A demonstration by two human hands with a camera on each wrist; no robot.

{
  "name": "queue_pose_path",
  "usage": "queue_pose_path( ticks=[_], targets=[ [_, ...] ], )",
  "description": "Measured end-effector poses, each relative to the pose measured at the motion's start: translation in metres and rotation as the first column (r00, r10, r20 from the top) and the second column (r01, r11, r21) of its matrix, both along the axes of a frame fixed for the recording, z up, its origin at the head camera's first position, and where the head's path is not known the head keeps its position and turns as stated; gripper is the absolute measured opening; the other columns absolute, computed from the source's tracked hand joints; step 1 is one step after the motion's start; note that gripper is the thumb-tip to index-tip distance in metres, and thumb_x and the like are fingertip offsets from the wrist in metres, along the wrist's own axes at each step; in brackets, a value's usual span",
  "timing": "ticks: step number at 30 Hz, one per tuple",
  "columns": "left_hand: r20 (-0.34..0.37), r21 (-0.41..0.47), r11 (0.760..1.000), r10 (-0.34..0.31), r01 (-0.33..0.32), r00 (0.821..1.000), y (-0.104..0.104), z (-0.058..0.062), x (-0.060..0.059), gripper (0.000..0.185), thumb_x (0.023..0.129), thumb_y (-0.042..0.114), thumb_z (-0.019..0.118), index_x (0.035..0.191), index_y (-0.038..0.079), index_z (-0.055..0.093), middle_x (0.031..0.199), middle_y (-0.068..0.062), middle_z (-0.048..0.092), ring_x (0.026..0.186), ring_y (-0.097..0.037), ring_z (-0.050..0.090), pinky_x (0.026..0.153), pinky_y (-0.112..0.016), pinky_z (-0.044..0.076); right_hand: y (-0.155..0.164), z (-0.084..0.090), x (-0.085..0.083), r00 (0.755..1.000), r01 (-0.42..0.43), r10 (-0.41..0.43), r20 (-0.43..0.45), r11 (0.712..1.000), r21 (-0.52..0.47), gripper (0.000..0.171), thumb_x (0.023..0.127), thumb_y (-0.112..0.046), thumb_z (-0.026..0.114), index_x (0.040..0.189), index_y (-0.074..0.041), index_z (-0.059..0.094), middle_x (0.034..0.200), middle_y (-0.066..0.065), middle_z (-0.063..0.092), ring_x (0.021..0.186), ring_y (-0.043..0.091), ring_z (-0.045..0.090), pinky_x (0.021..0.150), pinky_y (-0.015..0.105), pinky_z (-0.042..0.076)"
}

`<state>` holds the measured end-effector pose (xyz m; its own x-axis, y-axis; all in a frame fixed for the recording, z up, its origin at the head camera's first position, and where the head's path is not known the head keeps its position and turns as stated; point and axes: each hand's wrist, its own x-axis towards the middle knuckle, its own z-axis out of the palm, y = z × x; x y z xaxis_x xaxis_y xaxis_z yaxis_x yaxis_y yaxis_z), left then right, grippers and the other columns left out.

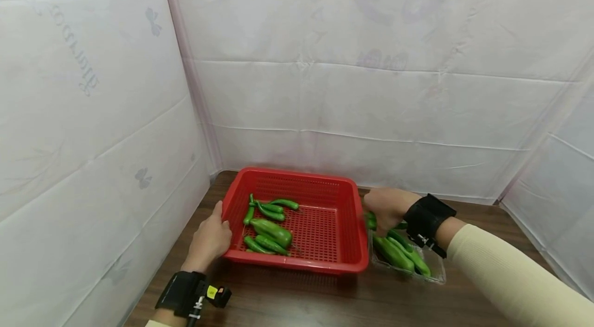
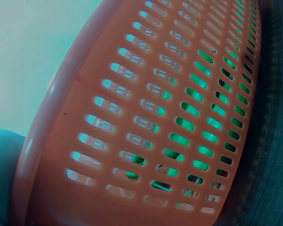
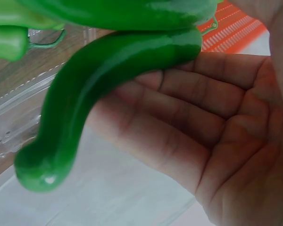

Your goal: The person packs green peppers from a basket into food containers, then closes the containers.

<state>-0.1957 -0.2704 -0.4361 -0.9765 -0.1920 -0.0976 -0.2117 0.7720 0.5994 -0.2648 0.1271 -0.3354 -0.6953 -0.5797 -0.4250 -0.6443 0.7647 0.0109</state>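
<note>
Several green peppers (image 1: 271,231) already lie in the left half of the red basket (image 1: 325,185), and a few more (image 1: 401,255) remain in the clear tray (image 1: 438,275) just right of it on the counter (image 1: 325,296), so I'd judge the moving across to be somewhere past the middle, with the tray yet to be emptied. The right hand (image 1: 387,208) is over the near end of the tray, at the basket's right wall, its fingers (image 3: 179,117) curled under a pepper (image 3: 104,89) and bearing it up; the wrist view shows another pepper lying along the top of it, though whether the hand grips both I cannot tell. The held pepper is long and curved, its long axis running crosswise over the fingers, its rounded tip hanging down over the tray. The left hand (image 1: 209,242) is clasped on the basket's left rim, steadying it.
</note>
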Motion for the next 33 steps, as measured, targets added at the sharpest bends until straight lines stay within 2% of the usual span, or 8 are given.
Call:
queue_pose_path(
  ticks=[3, 7, 20, 27, 33],
  targets=[
    [0.007, -0.002, 1.000, 0.001, -0.001, 1.000, 0.000, 0.000, 0.000, 0.069, 0.106, 0.012, 0.045, 0.165, -0.003, 0.013, 0.136, -0.036, 0.060, 0.099, -0.036, 0.067, 0.077, -0.051, 0.056, 0.005, -0.001, -0.001, 1.000, -0.004, 0.005, -0.017, 1.000, 0.016, 0.023, 0.076, -0.018, 0.090, 0.077, -0.020, 0.068, 0.064, -0.010, 0.056, 0.057, 0.007, 0.046, 0.056, 0.026, 0.037],
    [0.012, -0.003, 1.000, -0.001, 0.001, 1.000, 0.000, 0.001, 0.000, 0.069, 0.106, 0.013, 0.045, 0.165, -0.003, 0.013, 0.136, -0.037, 0.059, 0.100, -0.036, 0.067, 0.078, -0.052, 0.055, 0.014, -0.003, -0.001, 0.999, -0.001, 0.003, -0.049, 1.000, 0.028, 0.040, 0.078, -0.021, 0.089, 0.064, -0.021, 0.052, 0.059, -0.010, 0.042, 0.056, 0.008, 0.036, 0.055, 0.026, 0.031],
    [0.015, -0.001, 1.000, -0.001, 0.001, 1.000, 0.001, 0.000, 0.000, 0.068, 0.106, 0.013, 0.044, 0.165, -0.003, 0.012, 0.138, -0.037, 0.058, 0.102, -0.037, 0.067, 0.080, -0.053, 0.055, 0.039, -0.009, -0.001, 0.994, 0.103, -0.102, -0.031, 0.994, 0.021, 0.043, 0.076, -0.014, 0.090, 0.068, -0.018, 0.048, 0.063, -0.008, 0.035, 0.059, 0.011, 0.031, 0.056, 0.029, 0.028],
    [0.006, -0.008, 1.000, -0.004, 0.004, 1.000, 0.000, 0.000, -0.001, 0.069, 0.106, 0.012, 0.045, 0.165, -0.004, 0.013, 0.137, -0.037, 0.059, 0.099, -0.036, 0.067, 0.078, -0.051, 0.055, 0.046, -0.011, -0.002, 0.993, 0.119, -0.118, -0.020, 0.992, 0.034, 0.041, 0.072, -0.016, 0.092, 0.067, -0.017, 0.051, 0.065, -0.008, 0.038, 0.061, 0.011, 0.033, 0.057, 0.030, 0.030],
    [0.002, -0.009, 1.000, -0.004, 0.004, 1.000, 0.000, -0.001, -0.001, 0.069, 0.106, 0.013, 0.045, 0.165, -0.003, 0.013, 0.139, -0.037, 0.058, 0.102, -0.037, 0.067, 0.081, -0.054, 0.055, 0.055, -0.014, -0.002, 0.993, 0.112, -0.112, -0.034, 0.993, 0.019, 0.050, 0.074, -0.018, 0.090, 0.065, -0.021, 0.042, 0.065, -0.009, 0.029, 0.060, 0.011, 0.027, 0.057, 0.029, 0.026]
  ],
)
